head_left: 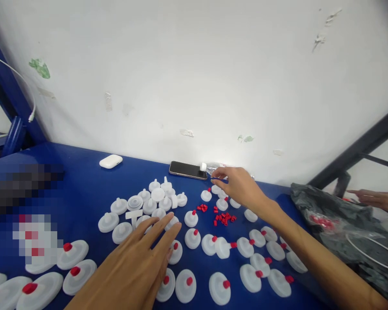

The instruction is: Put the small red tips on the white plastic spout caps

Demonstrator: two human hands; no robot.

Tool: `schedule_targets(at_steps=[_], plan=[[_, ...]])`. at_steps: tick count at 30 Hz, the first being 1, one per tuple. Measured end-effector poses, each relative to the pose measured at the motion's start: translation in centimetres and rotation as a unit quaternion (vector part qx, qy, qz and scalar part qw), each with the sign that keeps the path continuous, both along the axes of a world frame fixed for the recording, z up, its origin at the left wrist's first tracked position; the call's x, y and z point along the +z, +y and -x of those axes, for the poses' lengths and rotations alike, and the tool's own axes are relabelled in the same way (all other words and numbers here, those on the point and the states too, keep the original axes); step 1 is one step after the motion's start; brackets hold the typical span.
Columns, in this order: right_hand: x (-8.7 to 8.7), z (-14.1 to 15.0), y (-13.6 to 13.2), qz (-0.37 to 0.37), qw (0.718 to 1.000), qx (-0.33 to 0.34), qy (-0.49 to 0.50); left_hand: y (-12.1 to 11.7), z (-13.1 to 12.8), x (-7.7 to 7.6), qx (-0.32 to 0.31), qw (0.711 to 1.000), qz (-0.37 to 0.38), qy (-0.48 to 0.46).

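Note:
My left hand point(140, 254) reaches in from the bottom with its fingers stretched out, above white plastic discs with short stems. Part of the discs below it is covered by the hand. My right hand point(237, 183) hovers at the back of the table, over several white discs near the bottle. Its fingers are bent and slightly apart, and no held thing shows between them. Between the hands lies a loose pile of small red caps point(225, 218). Bare-stemmed white discs point(149, 206) cluster beyond my left hand. Many other discs, such as one in front point(220, 287), have a red cap on the stem.
At the wall lie a phone point(187, 170), a clear bottle with a white cap point(203, 166) and a white earbud case point(111, 161). A dark plastic bag point(305, 202) and a clear bag of red caps point(323, 221) are right. Another person's hand point(371, 197) shows beyond.

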State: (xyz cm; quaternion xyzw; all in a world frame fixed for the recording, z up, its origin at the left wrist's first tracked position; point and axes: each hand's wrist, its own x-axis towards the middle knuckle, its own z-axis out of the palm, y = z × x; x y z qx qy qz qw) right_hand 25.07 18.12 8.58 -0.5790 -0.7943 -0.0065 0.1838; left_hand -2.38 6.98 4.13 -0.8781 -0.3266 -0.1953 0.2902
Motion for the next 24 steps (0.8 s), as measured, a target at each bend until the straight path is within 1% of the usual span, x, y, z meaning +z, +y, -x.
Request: schedule_targets(at_steps=[2,6,9,12,15,19,24], plan=[[0.8,0.8,-0.9,-0.006,1.000,0.020,0.005,0.0,0.1,0.2,0.009,1.000,-0.005,-0.014],[1.9,3.1,-3.4,0.025,0.994,0.106,0.015,-0.1,0.1,0.5,0.012,0.999,0.002,-0.044],[2.3,4.6,-5.1,0.056,0.986,0.160,0.003,0.0,-0.1,0.5,0.022,0.997,0.027,-0.069],[2.3,5.3,-5.9,0.082,0.978,0.190,-0.024,0.0,-0.1,0.2,0.030,0.994,0.061,-0.088],[2.1,5.2,-5.7,0.081,0.980,0.177,-0.047,-0.2,-0.1,-0.2,0.036,0.990,0.091,-0.099],[1.4,4.2,-4.4,0.075,0.985,0.145,-0.062,-0.3,-0.1,-0.1,0.043,0.985,0.132,-0.104],[-0.1,3.3,-3.0,0.086,0.984,0.142,-0.072,-0.1,-0.2,0.2,0.031,0.970,0.155,-0.183]])
